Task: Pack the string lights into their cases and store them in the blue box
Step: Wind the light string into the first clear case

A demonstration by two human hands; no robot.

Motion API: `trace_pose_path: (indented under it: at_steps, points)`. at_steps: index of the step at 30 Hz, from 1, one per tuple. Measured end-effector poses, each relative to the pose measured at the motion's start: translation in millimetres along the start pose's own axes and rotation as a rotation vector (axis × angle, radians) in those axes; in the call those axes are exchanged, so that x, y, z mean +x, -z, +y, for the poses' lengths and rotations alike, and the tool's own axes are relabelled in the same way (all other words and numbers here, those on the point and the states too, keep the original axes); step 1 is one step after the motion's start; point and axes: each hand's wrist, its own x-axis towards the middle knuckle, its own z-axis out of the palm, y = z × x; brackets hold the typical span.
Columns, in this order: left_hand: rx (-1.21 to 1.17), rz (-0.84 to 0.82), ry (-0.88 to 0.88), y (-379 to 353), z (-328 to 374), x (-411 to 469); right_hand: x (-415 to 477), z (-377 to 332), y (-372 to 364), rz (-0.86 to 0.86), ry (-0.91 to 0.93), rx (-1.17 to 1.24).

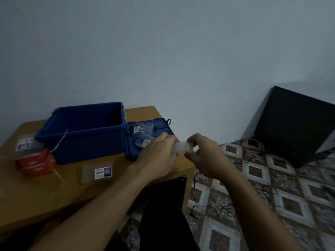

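Both hands meet above the table's right corner around a small clear plastic case (181,147). My left hand (159,154) grips its left end and my right hand (206,156) pinches its right end. The open blue box (81,140) stands on the wooden table (36,196), its inside dark. Its blue lid (164,126) lies flat to the right, holding two clear labelled cases (140,129) and black string-light wire. Another flat clear case (97,173) lies in front of the box. Dark string-light wire (223,209) trails on the floor.
A red box (36,163) with a clear packet on top and white string sits at the table's left. A black cabinet (293,127) stands on the patterned tile floor at the right. A plain wall is behind the table.
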Motion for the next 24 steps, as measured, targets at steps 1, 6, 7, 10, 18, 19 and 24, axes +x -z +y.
trace_pose_path:
  at_steps: [1, 6, 7, 10, 18, 19, 24]
  points:
    - [-0.011, 0.029, -0.008, 6.8, 2.6, -5.8, -4.1, -6.2, 5.5, 0.013, 0.017, 0.008]
    - [-0.099, 0.126, -0.059, 40.2, 16.1, -35.9, -28.8, -34.8, 35.9, 0.059, 0.07, 0.081]
    - [-0.134, 0.138, -0.063, 46.8, 18.7, -42.0, -34.9, -40.5, 41.9, 0.064, 0.075, 0.098]
    - [-0.224, 0.179, -0.072, 65.2, 27.4, -60.7, -52.2, -55.5, 58.4, 0.077, 0.092, 0.153]
    - [-0.276, 0.27, -0.137, 96.9, 42.1, -95.7, -81.1, -78.7, 78.6, 0.045, 0.117, 0.4]
    - [-0.276, 0.272, -0.141, 98.8, 42.4, -97.6, -83.0, -79.4, 78.5, 0.045, 0.12, 0.432]
    - [-0.253, 0.294, -0.159, 102.4, 43.8, -104.9, -90.4, -82.9, 70.1, 0.059, 0.099, 0.594]
